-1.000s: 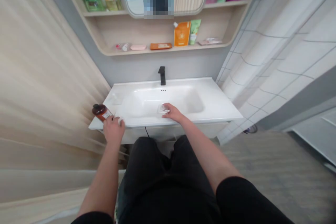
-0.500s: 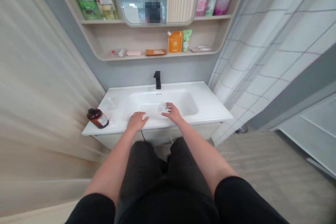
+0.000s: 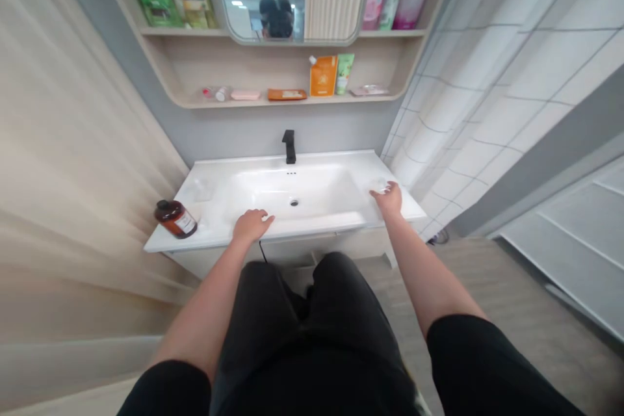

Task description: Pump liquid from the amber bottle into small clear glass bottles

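Here, a small clear container (image 3: 381,184), probably a cup, sits between the fingers and thumb of the right hand (image 3: 391,200), over the right end of the washbasin counter (image 3: 369,168). It is likely light, stiff and slippery if wet, best held by its sides. The left hand (image 3: 250,226), well apart from it, rests at the front rim, loosely spread, apparently holding nothing.

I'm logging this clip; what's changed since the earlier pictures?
The right hand carried the clear container rightward from over the white basin to the white counter. The left hand moved right, from beside the brown black-capped bottle to the basin's front. Bottle and black faucet stayed put.
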Demonstrator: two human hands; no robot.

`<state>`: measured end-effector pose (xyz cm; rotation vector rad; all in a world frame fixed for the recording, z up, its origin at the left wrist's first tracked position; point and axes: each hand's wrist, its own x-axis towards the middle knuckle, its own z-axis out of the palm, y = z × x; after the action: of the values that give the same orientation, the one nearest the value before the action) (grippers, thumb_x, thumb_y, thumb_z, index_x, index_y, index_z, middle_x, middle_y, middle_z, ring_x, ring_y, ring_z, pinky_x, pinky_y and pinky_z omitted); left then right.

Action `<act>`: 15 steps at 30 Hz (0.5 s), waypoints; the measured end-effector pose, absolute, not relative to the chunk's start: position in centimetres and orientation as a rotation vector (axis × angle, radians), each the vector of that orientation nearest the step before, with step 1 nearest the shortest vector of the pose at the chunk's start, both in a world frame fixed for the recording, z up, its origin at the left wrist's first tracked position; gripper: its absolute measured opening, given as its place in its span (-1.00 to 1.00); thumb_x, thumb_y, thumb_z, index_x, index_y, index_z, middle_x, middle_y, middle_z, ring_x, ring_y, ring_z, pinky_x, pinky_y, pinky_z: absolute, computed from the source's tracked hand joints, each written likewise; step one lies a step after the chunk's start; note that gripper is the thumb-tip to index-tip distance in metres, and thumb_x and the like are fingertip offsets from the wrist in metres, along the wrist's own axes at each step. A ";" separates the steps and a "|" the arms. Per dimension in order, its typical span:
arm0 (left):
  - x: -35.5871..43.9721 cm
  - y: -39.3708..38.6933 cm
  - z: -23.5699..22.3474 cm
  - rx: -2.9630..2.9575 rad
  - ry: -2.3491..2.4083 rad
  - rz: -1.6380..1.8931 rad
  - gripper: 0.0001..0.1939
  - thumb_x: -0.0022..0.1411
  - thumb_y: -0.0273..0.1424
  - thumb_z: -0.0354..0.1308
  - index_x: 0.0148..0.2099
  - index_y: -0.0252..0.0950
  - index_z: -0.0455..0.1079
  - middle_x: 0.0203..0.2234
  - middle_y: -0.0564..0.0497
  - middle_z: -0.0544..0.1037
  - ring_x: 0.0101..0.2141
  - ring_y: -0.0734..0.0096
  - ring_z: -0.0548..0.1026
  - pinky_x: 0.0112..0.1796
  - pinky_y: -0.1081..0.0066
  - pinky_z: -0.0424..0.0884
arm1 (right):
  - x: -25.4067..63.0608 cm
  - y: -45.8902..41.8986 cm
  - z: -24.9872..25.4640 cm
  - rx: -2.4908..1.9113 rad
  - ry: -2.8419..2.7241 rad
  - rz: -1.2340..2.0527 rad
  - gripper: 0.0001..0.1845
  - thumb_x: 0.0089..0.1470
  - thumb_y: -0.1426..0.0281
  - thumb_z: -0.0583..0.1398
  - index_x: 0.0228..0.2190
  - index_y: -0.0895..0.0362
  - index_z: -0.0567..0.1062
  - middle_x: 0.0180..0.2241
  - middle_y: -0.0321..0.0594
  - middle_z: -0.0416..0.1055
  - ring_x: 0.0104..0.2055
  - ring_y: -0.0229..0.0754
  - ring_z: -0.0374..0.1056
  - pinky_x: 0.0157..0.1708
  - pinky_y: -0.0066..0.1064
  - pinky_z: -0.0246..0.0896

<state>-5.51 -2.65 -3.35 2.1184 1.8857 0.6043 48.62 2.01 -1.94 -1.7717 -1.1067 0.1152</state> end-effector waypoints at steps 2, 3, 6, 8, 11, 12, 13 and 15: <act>-5.6 -2.6 -3.4 2.138 1.897 0.608 -0.59 0.39 0.07 0.25 -0.11 -0.11 0.72 -0.08 -0.21 0.79 0.04 -0.13 0.67 0.10 0.12 0.52 | 48.6 2.2 -2.1 -1.826 -1.032 0.190 -0.17 -0.17 0.19 0.56 0.11 0.09 0.44 0.06 0.05 0.57 0.10 0.18 0.52 0.25 0.09 0.46; -5.5 -2.7 -3.4 2.149 1.905 0.608 -0.59 0.39 0.07 0.25 -0.12 -0.11 0.73 -0.10 -0.21 0.80 0.03 -0.12 0.68 0.08 0.13 0.53 | 48.5 2.2 -2.0 -1.859 -0.994 0.221 -0.15 -0.17 0.20 0.57 0.12 0.10 0.45 0.09 0.08 0.57 0.13 0.20 0.52 0.29 0.11 0.43; -5.5 -2.8 -3.1 2.176 1.923 0.595 -0.59 0.42 0.06 0.24 -0.11 -0.12 0.74 -0.11 -0.22 0.80 0.00 -0.11 0.69 0.06 0.13 0.55 | 48.0 1.6 -1.5 -1.883 -0.969 0.166 -0.06 -0.16 0.17 0.59 0.19 0.17 0.44 0.18 0.24 0.53 0.24 0.31 0.48 0.37 0.18 0.36; -5.3 -3.0 -2.7 2.171 1.941 0.544 -0.56 0.45 0.06 0.22 -0.06 -0.14 0.74 -0.05 -0.23 0.80 0.03 -0.12 0.69 0.07 0.12 0.55 | 47.2 0.7 -0.9 -1.826 -0.978 0.000 -0.02 -0.10 0.10 0.58 0.24 0.21 0.43 0.24 0.34 0.49 0.31 0.37 0.42 0.42 0.23 0.30; -4.8 -3.5 -1.9 2.133 1.982 0.456 -0.50 0.53 0.03 0.15 0.11 -0.20 0.72 0.09 -0.26 0.77 0.13 -0.15 0.67 0.15 0.07 0.55 | 44.0 -0.8 0.0 -1.659 -1.126 -0.208 -0.26 0.18 0.07 0.41 0.24 0.22 0.48 0.23 0.30 0.52 0.31 0.33 0.44 0.41 0.24 0.31; -4.5 -3.7 -1.7 2.126 1.993 0.467 -0.50 0.55 0.00 0.14 0.16 -0.23 0.70 0.14 -0.27 0.75 0.16 -0.15 0.66 0.19 0.05 0.54 | 42.3 -1.2 0.2 -1.606 -1.232 -0.176 -0.39 0.25 0.12 0.34 0.20 0.19 0.53 0.16 0.23 0.58 0.24 0.27 0.50 0.36 0.18 0.38; -4.3 -4.1 -1.5 2.131 1.994 0.508 -0.51 0.56 -0.05 0.14 0.21 -0.26 0.68 0.17 -0.28 0.73 0.20 -0.15 0.64 0.23 0.04 0.53 | 40.4 -1.6 0.4 -1.561 -1.363 -0.076 -0.51 0.29 0.17 0.29 0.13 0.17 0.58 0.05 0.14 0.64 0.12 0.19 0.57 0.28 0.08 0.46; -4.1 -4.9 -0.8 2.153 1.974 0.673 -0.56 0.55 -0.17 0.15 0.26 -0.27 0.64 0.21 -0.27 0.71 0.25 -0.11 0.62 0.31 0.05 0.49 | 36.4 -1.9 0.4 -1.497 -1.622 0.236 -0.67 0.27 0.24 0.29 0.00 0.10 0.66 -0.17 -0.06 0.70 -0.09 0.04 0.64 0.11 -0.11 0.55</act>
<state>-4.12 -4.94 -0.85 2.1526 1.9737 0.6727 36.43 -1.94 0.35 -1.4972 -1.6224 0.2362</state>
